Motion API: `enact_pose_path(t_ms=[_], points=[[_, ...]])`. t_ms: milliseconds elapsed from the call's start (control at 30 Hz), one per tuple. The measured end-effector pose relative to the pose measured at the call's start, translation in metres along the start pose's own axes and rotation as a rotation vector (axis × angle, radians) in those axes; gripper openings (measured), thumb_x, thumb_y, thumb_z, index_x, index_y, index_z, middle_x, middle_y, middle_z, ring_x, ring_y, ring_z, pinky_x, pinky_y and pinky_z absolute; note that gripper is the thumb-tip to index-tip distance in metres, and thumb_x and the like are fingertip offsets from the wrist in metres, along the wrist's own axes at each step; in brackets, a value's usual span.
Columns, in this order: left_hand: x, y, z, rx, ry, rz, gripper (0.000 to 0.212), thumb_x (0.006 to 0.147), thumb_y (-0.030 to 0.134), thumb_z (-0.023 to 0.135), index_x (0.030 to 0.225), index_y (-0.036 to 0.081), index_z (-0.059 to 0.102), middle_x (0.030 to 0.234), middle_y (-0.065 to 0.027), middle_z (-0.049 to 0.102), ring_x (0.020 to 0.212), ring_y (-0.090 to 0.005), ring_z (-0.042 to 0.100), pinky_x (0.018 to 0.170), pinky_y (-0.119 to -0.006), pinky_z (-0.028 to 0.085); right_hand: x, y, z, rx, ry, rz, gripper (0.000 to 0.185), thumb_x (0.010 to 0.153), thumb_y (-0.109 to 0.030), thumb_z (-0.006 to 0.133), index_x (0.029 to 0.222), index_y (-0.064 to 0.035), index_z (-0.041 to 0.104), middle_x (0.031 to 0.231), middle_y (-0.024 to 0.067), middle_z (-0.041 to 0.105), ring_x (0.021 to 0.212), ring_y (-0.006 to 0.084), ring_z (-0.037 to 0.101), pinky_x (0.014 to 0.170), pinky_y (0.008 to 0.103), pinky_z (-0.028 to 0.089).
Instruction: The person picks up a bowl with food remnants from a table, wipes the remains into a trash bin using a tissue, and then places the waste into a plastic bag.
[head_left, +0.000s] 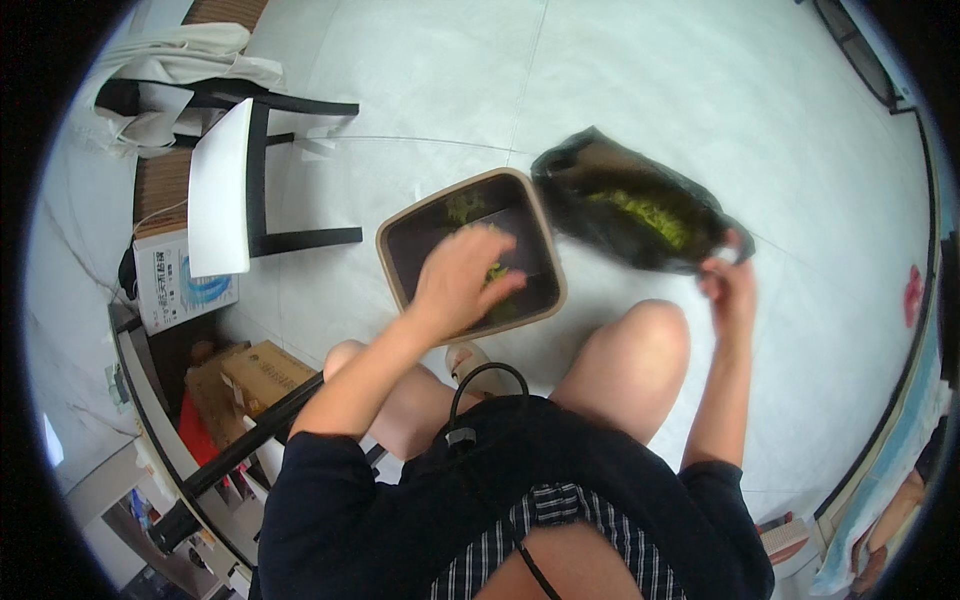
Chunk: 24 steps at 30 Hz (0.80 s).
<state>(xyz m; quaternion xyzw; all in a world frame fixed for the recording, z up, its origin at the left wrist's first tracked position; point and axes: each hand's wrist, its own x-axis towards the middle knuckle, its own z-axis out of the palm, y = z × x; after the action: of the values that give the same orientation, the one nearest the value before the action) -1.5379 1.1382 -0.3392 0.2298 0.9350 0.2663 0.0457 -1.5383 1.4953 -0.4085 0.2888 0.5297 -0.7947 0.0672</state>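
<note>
A dark bin with a tan rim (388, 262) stands on the tiled floor before me, some green leafy pieces (465, 206) inside it. Over its opening is my left hand (469, 277), thumb and fingers apart, with green bits just beyond the fingertips; nothing is plainly held. To the right of the bin lies a dark translucent plastic bag (577, 180) containing a heap of yellow-green plant pieces (649, 217). My right hand (729, 281) pinches the bag's edge at its near right end.
A chair with a white seat (219, 191) and dark legs stands at left. Beneath a table at lower left are cardboard boxes (266, 373), with a printed box (184, 281) nearby. My knees flank the floor just below the bin. A curtain-like blue cloth (885, 480) hangs at far right.
</note>
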Motion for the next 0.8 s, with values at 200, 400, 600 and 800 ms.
enact_pose_path(t_ms=[200, 400, 600, 800], points=[[-0.105, -0.005, 0.038, 0.184, -0.185, -0.161, 0.037, 0.071, 0.027, 0.066, 0.099, 0.005, 0.057, 0.096, -0.0088, 0.056, 0.092, -0.0237, 0.052, 0.077, -0.033, 0.04, -0.005, 0.002, 0.004, 0.009, 0.032, -0.015, 0.038, 0.081, -0.003, 0.045, 0.119, 0.0003, 0.044, 0.074, 0.0109, 0.058, 0.048, 0.0106, 0.042, 0.053, 0.0249, 0.043], [-0.13, -0.023, 0.049, 0.23, -0.131, -0.151, 0.024, 0.067, 0.008, 0.056, 0.091, 0.006, 0.058, 0.095, -0.0061, 0.057, 0.093, -0.023, 0.052, 0.079, -0.034, 0.039, -0.013, 0.014, -0.023, -0.033, 0.04, -0.116, 0.03, 0.083, -0.003, 0.047, 0.113, 0.0004, 0.044, 0.075, 0.0107, 0.058, 0.051, 0.0112, 0.044, 0.056, 0.0268, 0.044], [-0.148, -0.064, 0.013, 0.361, -0.048, -0.254, 0.019, 0.069, 0.008, 0.053, 0.086, 0.008, 0.062, 0.098, -0.0052, 0.059, 0.098, -0.0216, 0.053, 0.084, -0.035, 0.039, -0.034, 0.037, -0.065, -0.054, 0.089, -0.163, 0.023, 0.084, -0.001, 0.048, 0.106, 0.0011, 0.045, 0.075, 0.0108, 0.058, 0.058, 0.0144, 0.049, 0.062, 0.0279, 0.044], [-0.145, -0.091, -0.018, 0.579, -0.017, -0.298, 0.028, 0.069, -0.001, 0.051, 0.094, 0.006, 0.062, 0.105, -0.0096, 0.058, 0.107, -0.0247, 0.052, 0.096, -0.04, 0.036, -0.045, 0.047, -0.072, -0.086, 0.135, -0.181, 0.011, 0.087, -0.007, 0.05, 0.096, -0.0004, 0.052, 0.074, 0.0096, 0.06, 0.058, 0.0151, 0.054, 0.06, 0.0274, 0.047]])
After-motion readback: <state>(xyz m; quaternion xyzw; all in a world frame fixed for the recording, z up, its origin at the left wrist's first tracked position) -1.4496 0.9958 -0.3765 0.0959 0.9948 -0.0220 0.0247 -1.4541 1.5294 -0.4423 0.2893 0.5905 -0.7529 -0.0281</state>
